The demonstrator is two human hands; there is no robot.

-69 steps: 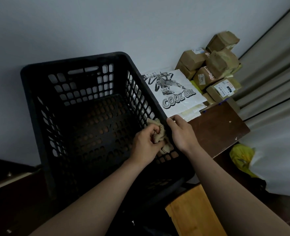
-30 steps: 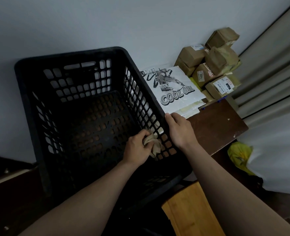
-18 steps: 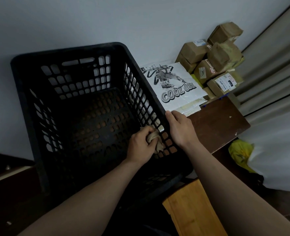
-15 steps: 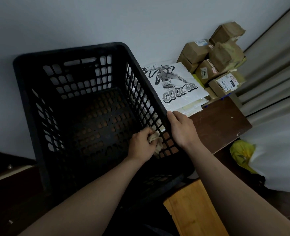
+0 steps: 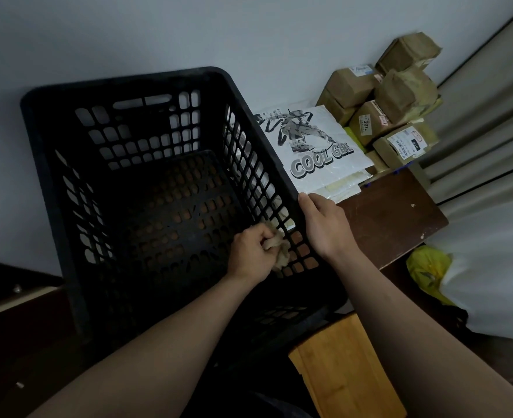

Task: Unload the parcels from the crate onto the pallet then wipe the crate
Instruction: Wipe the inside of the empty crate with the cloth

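Before a grey wall (image 5: 158, 31), the left hand (image 5: 250, 256) pinches a crumpled beige cloth (image 5: 277, 250) inside the black perforated plastic crate (image 5: 48, 182); the right hand (image 5: 324, 227) grips its rim. The holes could snag the cloth.

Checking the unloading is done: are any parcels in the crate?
No: the crate holds only the left hand gripping a cloth, while the parcels sit stacked outside it on the right.

Print on two parcels
The white parcel bag (image 5: 312, 146) reads "COOL GIRL"; the brown box (image 5: 366, 125) has a label reading "30", its last mark unclear.
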